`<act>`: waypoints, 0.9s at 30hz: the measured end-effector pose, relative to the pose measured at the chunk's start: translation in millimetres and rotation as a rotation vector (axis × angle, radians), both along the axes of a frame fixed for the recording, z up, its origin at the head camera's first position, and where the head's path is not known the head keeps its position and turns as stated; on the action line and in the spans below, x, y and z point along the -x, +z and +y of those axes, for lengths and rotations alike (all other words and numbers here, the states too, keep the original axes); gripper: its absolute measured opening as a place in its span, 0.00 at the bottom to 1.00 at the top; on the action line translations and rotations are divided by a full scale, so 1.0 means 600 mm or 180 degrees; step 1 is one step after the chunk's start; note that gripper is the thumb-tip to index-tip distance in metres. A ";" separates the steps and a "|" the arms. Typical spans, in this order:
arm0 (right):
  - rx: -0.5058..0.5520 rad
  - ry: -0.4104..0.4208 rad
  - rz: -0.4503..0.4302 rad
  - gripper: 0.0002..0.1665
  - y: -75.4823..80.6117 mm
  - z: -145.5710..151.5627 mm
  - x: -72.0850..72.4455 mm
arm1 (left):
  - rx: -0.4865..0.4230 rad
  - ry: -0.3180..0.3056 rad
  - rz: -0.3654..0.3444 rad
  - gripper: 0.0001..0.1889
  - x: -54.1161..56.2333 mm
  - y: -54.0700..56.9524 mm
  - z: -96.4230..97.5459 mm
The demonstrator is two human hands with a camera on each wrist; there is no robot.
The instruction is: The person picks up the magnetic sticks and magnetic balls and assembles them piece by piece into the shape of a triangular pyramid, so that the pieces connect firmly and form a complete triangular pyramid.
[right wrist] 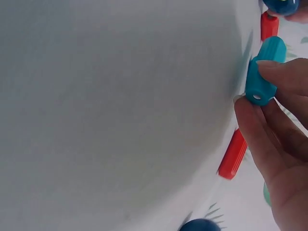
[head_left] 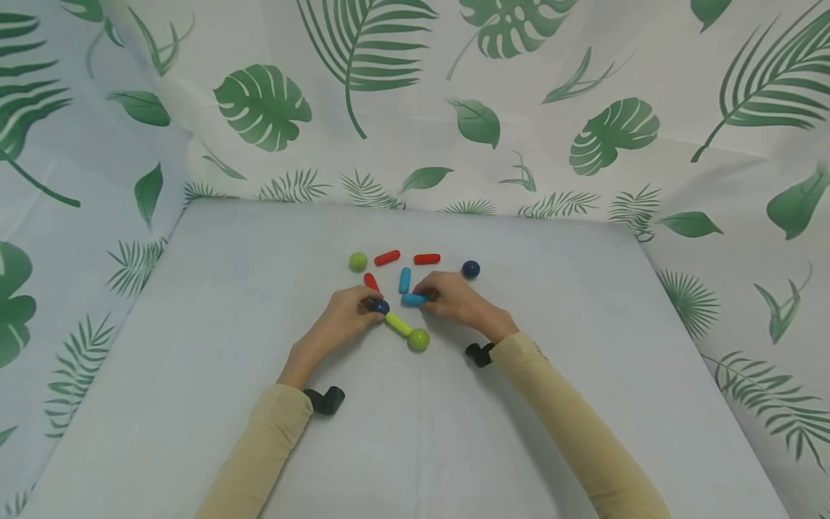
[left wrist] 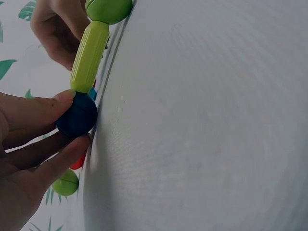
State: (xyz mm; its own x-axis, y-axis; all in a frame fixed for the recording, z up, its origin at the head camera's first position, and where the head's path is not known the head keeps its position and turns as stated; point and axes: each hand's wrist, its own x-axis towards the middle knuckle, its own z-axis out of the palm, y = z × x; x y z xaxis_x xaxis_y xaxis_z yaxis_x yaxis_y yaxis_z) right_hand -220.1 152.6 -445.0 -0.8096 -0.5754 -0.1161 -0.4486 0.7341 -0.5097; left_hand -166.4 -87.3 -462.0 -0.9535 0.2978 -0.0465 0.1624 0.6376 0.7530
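My left hand (head_left: 344, 316) pinches a dark blue ball (left wrist: 77, 115) between thumb and fingers. A yellow-green ribbed rod (left wrist: 90, 57) joins this ball to a green ball (head_left: 418, 339) at its other end. To the right, my right hand (head_left: 454, 297) holds a light blue rod (right wrist: 259, 85) by its end, thumb on one side and fingers on the other, close over the table. A second light blue rod (head_left: 405, 280) lies just beyond it. One red rod (head_left: 372, 282) is near the left fingertips, partly hidden by them.
Two more red rods, a left one (head_left: 387, 258) and a right one (head_left: 427, 259), lie farther back on the white table (head_left: 194, 346). A loose green ball (head_left: 358, 262) sits to their left, a dark blue ball (head_left: 470, 269) to their right. Leaf-printed cloth (head_left: 415, 144) hangs behind.
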 end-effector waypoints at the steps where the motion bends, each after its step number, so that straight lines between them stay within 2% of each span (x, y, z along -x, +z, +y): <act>1: -0.0011 0.0002 -0.0017 0.17 0.001 -0.003 -0.001 | -0.0003 -0.0005 0.0003 0.20 0.000 -0.001 0.000; 13: -0.0019 0.0230 0.0040 0.16 0.011 -0.033 -0.011 | -0.0101 -0.0057 0.0016 0.20 0.006 -0.006 -0.004; 27: 0.0084 0.0250 0.0104 0.16 0.009 -0.025 -0.011 | -0.0105 -0.0069 0.0074 0.19 0.002 -0.002 -0.003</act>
State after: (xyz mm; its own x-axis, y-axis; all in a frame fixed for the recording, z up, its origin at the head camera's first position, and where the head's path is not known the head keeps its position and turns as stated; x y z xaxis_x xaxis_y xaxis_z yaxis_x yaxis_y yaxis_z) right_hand -213.4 137.4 -439.6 -0.7649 -0.6399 -0.0743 -0.5210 0.6824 -0.5127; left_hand -167.8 -89.2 -463.2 -0.9475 0.3194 -0.0143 0.1935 0.6086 0.7695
